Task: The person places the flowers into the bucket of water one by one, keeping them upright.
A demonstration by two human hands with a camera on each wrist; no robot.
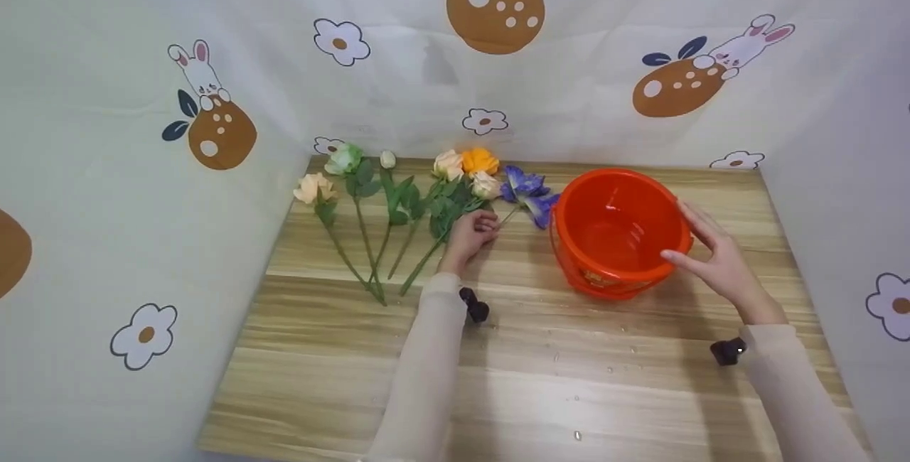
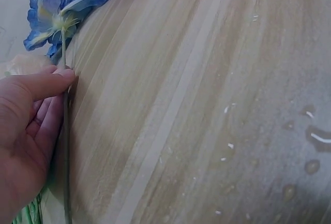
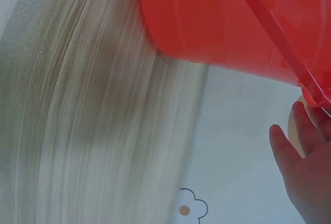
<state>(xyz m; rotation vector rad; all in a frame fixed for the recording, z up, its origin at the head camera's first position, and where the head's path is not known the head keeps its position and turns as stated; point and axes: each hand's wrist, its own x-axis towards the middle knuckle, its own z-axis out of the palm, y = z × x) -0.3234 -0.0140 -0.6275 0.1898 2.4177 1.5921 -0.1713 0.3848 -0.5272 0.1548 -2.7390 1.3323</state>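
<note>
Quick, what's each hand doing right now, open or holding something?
Left hand: closed, pinching the blue-purple flower's stem.
Right hand: open, at the red bucket.

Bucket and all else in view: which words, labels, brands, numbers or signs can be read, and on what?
No text can be read.
Bucket: yellowish marking on its near side, too small and blurred to read.
Backdrop: drawings, no words seen.

Red bucket [image 3: 222, 17]: cut off up top, right wrist view
Yellow bucket mark [image 1: 598, 278]: too small to read
Flower stem [image 2: 66, 167]: cut off below, left wrist view
</note>
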